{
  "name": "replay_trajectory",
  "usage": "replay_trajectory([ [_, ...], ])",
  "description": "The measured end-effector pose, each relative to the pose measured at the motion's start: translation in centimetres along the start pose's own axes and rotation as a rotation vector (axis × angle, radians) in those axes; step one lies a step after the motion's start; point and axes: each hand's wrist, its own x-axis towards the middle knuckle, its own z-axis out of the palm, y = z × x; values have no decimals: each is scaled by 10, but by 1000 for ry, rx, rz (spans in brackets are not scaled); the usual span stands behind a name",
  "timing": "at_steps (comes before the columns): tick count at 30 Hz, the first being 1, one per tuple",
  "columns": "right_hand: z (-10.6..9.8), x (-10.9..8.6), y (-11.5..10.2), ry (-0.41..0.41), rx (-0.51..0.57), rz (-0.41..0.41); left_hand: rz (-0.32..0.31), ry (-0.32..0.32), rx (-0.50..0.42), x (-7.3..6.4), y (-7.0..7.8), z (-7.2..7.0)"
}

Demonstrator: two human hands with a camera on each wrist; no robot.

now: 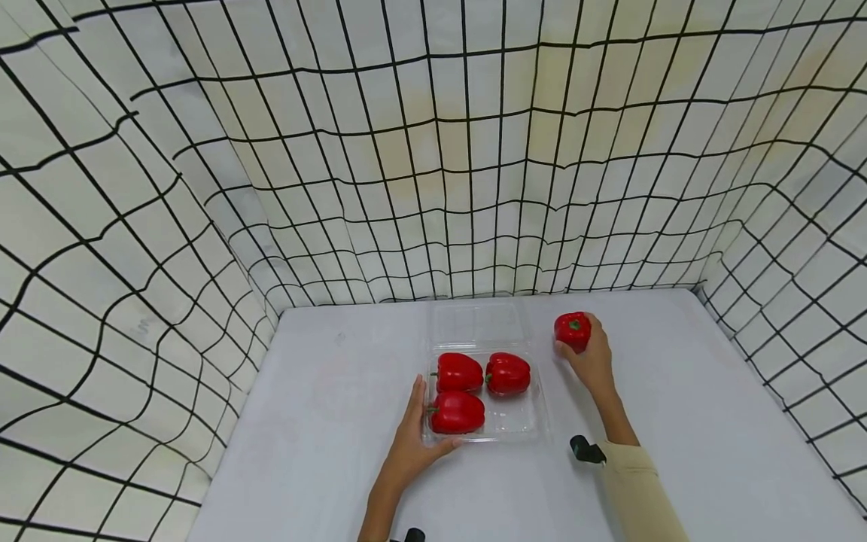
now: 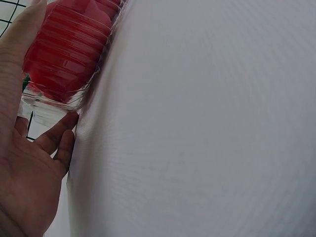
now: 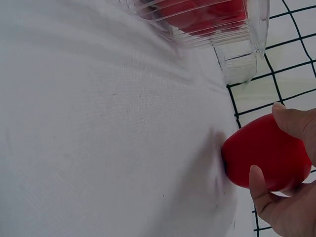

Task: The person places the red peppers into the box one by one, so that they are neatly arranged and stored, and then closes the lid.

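Note:
My right hand (image 1: 596, 363) grips a red bell pepper (image 1: 567, 329) between thumb and fingers, at the back right of the table. Its green stem end shows in the head view; in the right wrist view the pepper (image 3: 264, 153) sits right at the white cloth. A clear plastic clamshell box (image 1: 511, 420) stands mid-table with three red bell peppers inside: one at back left (image 1: 459, 372), one at back right (image 1: 508, 373), one at front left (image 1: 457, 412). Along the box's left side and front left corner lies my left hand (image 1: 412, 438), fingers and thumb stretched out.
Behind the box its clear lid (image 1: 479, 324) lies folded back, flat on the table. A white cloth covers the table (image 1: 318, 421). Black grid netting (image 1: 406, 150) over white sheeting walls off the back and both sides.

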Motion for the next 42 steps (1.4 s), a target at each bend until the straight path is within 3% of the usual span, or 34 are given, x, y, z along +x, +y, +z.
replay_trajectory([
  [9, 2, -1, -5, 60, 62, 25, 15, 6, -8, 0, 0, 0],
  [20, 1, -4, -4, 105, 3, 10, 6, 5, 7, 3, 0, 0],
  [25, 0, -9, -3, 128, 37, -6, -3, 2, 5, 2, -1, 1],
  [35, -7, -27, -13, 35, 199, -14, -20, 1, 21, 2, -2, 1],
  [42, -11, -38, -17, -62, 239, -72, -17, 3, 8, 1, -1, 1],
])
